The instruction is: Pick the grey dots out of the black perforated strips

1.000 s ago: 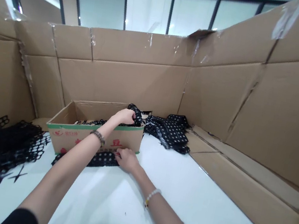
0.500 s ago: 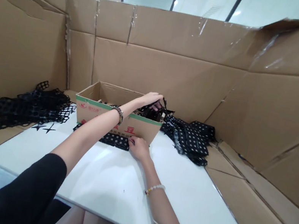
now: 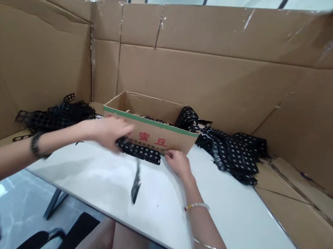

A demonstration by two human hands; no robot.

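My left hand (image 3: 112,132), blurred by motion, is in front of the box's left part, beside the left end of a folded black strip with white dots (image 3: 142,152). Its fingers are too smeared to tell whether they hold anything. My right hand (image 3: 180,163) is low by the box's front right corner, just past the strip's right end. Its thumb and fingers are pinched together; what is between them is hidden. A small dark blurred piece (image 3: 136,183) shows over the white table (image 3: 102,195), below the strip.
The open cardboard box (image 3: 179,139) holds black pieces, with a dotted roll (image 3: 187,117) at its right end. Dotted black sheets (image 3: 235,154) lie at right, a heap of black lattice scraps (image 3: 61,116) at left. Tall cardboard walls (image 3: 210,76) surround the table.
My left hand has come out of the box's right end and swung left and down to its front. My right hand stays by the strip's end. The dark blurred piece has appeared. The view has shifted.
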